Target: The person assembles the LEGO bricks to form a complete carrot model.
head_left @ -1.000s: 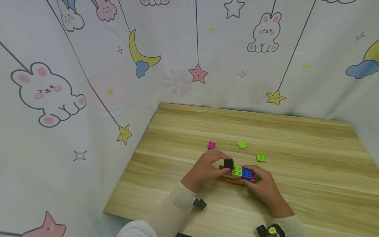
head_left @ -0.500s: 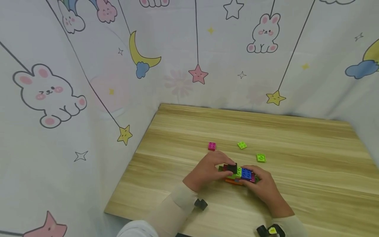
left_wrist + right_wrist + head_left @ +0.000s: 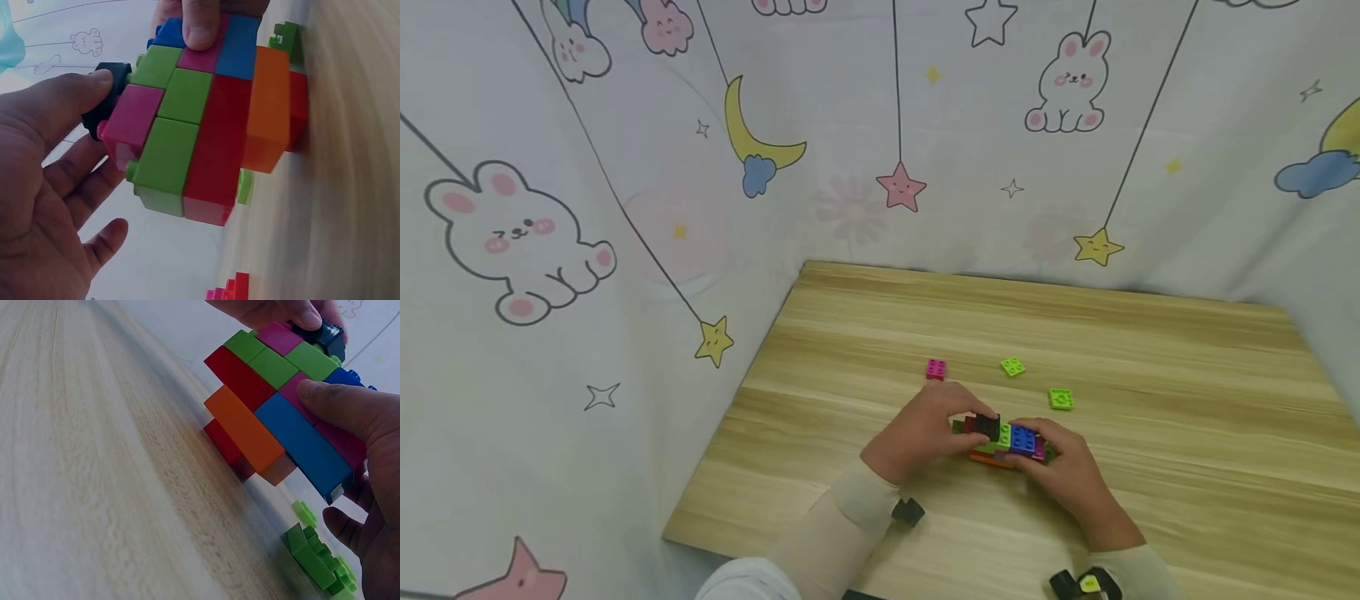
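My left hand pinches a black toy brick between thumb and fingers, right at the top of a built-up block of bricks. That brick structure has lime, pink, blue and red rows, and an orange brick and a red brick at its bottom. Around the structure's right end, my right hand holds it, thumb pressed on a pink brick in its near face. In the right wrist view the black brick sits close against the studs on top, partly covered by the left fingers.
Beyond the hands lie a pink brick and two thin lime plates, one at the back and one nearer. A green brick stands on the wooden table by the right hand. Printed white curtains hang behind.
Since a second ago, the left hand has brought the black brick slightly right and down onto the structure's top. Over the last half second both hands have stayed nearly still.
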`<action>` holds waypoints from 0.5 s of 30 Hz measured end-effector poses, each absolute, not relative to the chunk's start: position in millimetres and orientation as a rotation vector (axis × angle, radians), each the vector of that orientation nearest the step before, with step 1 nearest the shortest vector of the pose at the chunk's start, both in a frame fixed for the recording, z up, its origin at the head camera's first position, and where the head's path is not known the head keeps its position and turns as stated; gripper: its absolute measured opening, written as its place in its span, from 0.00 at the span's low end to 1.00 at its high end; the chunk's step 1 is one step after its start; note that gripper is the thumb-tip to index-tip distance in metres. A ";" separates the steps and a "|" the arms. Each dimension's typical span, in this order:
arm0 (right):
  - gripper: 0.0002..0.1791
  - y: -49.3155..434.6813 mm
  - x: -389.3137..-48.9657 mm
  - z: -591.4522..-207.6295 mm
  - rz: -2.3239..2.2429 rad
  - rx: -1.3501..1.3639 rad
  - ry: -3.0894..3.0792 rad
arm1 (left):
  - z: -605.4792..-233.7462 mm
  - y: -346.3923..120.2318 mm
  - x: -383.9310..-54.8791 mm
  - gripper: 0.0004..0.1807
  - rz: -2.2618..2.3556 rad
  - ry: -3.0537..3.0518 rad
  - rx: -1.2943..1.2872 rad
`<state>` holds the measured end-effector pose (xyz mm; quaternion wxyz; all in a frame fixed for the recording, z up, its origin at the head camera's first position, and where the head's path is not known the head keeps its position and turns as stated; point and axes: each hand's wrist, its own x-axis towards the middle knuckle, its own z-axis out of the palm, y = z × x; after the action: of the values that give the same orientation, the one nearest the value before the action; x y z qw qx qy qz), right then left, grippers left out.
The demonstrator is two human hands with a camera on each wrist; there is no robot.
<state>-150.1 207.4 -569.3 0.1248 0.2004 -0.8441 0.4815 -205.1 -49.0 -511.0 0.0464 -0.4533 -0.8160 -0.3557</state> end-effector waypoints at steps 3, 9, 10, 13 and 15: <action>0.29 207.5 -150.1 -569.3 1.397 0.588 -2.453 | -504.9 -48.1 -205.1 0.21 -1.099 -2.576 -1.374; 0.28 207.3 -148.2 -564.8 1.400 0.569 -2.467 | -492.8 -44.4 -208.0 0.19 -0.997 -2.670 -1.417; 0.27 207.1 -147.9 -564.2 1.406 0.568 -2.470 | -491.4 -43.8 -208.3 0.19 -0.964 -2.681 -1.424; 0.27 207.1 -147.5 -564.3 1.415 0.564 -2.482 | -487.3 -42.2 -208.2 0.18 -0.899 -2.703 -1.440; 0.26 207.4 -147.8 -565.3 1.415 0.549 -2.495 | -485.5 -41.5 -207.6 0.18 -0.894 -2.721 -1.434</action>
<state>-147.8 207.4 -565.3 0.1106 0.1868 -0.8491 0.4815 -207.6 -41.5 -485.5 -0.0306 -0.4474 -0.8492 -0.2791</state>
